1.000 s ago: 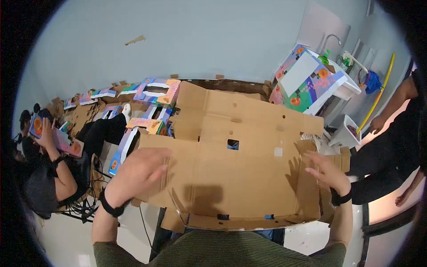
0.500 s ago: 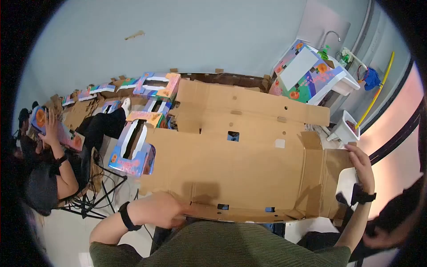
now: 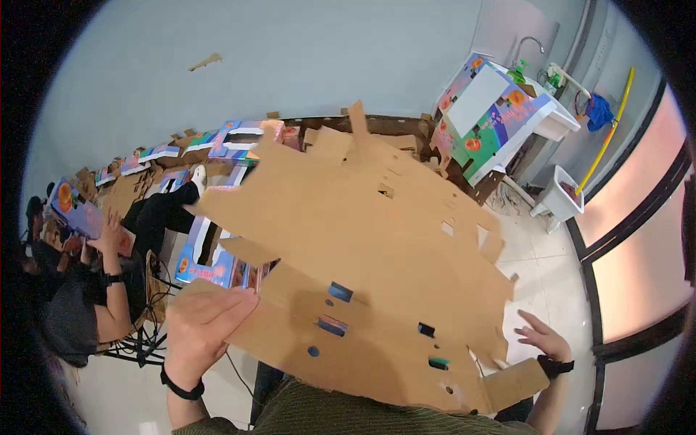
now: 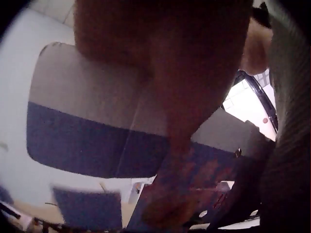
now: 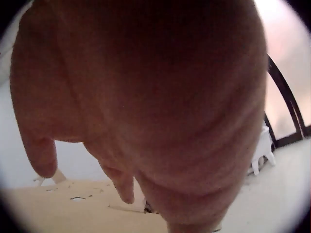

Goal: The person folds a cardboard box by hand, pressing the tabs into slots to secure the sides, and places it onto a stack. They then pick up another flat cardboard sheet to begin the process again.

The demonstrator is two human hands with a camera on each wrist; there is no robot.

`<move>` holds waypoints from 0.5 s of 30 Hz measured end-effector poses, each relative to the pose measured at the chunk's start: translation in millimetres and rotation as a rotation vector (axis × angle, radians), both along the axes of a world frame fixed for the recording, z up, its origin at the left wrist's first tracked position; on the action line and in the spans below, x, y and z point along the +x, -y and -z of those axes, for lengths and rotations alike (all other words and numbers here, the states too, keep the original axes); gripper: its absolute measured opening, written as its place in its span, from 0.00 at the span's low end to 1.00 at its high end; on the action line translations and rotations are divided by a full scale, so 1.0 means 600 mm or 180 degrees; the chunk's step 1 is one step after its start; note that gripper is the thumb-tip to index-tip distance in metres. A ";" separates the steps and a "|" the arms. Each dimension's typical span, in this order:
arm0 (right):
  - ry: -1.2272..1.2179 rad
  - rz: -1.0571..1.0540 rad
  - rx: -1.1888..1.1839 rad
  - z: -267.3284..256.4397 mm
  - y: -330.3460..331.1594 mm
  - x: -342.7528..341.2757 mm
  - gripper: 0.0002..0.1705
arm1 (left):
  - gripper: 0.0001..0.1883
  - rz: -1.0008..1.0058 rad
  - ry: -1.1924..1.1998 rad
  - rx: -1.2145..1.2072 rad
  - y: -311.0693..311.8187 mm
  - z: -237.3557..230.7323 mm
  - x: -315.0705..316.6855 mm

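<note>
A large unfolded cardboard box [image 3: 391, 268], plain brown side up, lies slanted in front of my body, with slots and round holes cut in it. My left hand [image 3: 203, 330] grips its near left flap, thumb on the brown face. In the left wrist view the flap's underside [image 4: 97, 145] shows grey and dark blue bands. My right hand [image 3: 544, 339] is off to the right, fingers spread, just beyond a small folded flap [image 3: 516, 383]. The right wrist view shows this hand's palm [image 5: 160, 107] large, holding nothing, with the brown sheet beyond.
Colourful printed boxes [image 3: 206, 254] with cut-out openings stand at the left. A seated person [image 3: 80, 290] there handles another printed box [image 3: 76, 210]. A printed carton [image 3: 489, 116] leans by a white sink [image 3: 554, 119] at the back right, near a yellow pole [image 3: 616, 141].
The cardboard has turned and tilted. My left hand has gone from its near edge to the left flap; my right hand has left the right flap. The person at the right is out of view.
</note>
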State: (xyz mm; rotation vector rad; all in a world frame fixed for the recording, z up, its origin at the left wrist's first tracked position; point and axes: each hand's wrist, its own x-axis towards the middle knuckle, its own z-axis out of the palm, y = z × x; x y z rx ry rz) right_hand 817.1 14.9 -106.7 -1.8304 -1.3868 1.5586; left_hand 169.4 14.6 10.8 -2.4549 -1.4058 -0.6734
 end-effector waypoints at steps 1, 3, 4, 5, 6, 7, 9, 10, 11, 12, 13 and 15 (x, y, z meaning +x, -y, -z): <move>-0.0001 -0.0215 -0.0101 0.027 0.000 -0.001 0.42 | 0.18 0.0035 -0.0077 -0.0015 0.005 -0.012 0.001; 0.0152 -0.0852 0.0149 0.028 -0.006 -0.038 0.40 | 0.18 -0.0044 -0.0089 0.0156 0.017 -0.039 -0.001; 0.0062 -0.0604 0.0102 0.017 -0.003 -0.053 0.40 | 0.18 -0.0092 -0.0107 0.0243 0.024 -0.051 -0.006; -0.0044 -0.0356 0.0049 -0.031 0.006 -0.083 0.40 | 0.18 -0.0140 -0.0148 0.0344 0.030 -0.060 -0.015; -0.0034 -0.0367 0.0208 -0.060 0.008 -0.090 0.40 | 0.18 -0.0210 -0.0240 0.0407 0.037 -0.072 -0.015; -0.0021 -0.0378 0.0367 -0.089 0.010 -0.097 0.41 | 0.17 -0.0275 -0.0331 0.0465 0.043 -0.085 -0.015; -0.0055 -0.0480 0.0940 -0.120 0.013 -0.104 0.41 | 0.17 -0.0296 -0.0458 0.0535 0.050 -0.099 -0.014; -0.0096 -0.0578 0.1355 -0.129 0.013 -0.103 0.41 | 0.17 -0.0292 -0.0470 0.0536 0.051 -0.101 -0.012; -0.0315 -0.0709 0.0857 -0.170 0.008 -0.103 0.44 | 0.17 -0.0294 -0.0475 0.0537 0.052 -0.101 -0.011; -0.0032 -0.0960 0.1341 -0.189 -0.001 -0.111 0.41 | 0.17 -0.0299 -0.0482 0.0545 0.052 -0.100 -0.011; 0.0252 -0.1210 0.1830 -0.202 -0.010 -0.128 0.38 | 0.17 -0.0318 -0.0443 0.0543 0.049 -0.099 -0.013; 0.0899 -0.1044 0.1957 -0.259 -0.019 -0.181 0.48 | 0.17 -0.0351 -0.0365 0.0531 0.038 -0.100 -0.016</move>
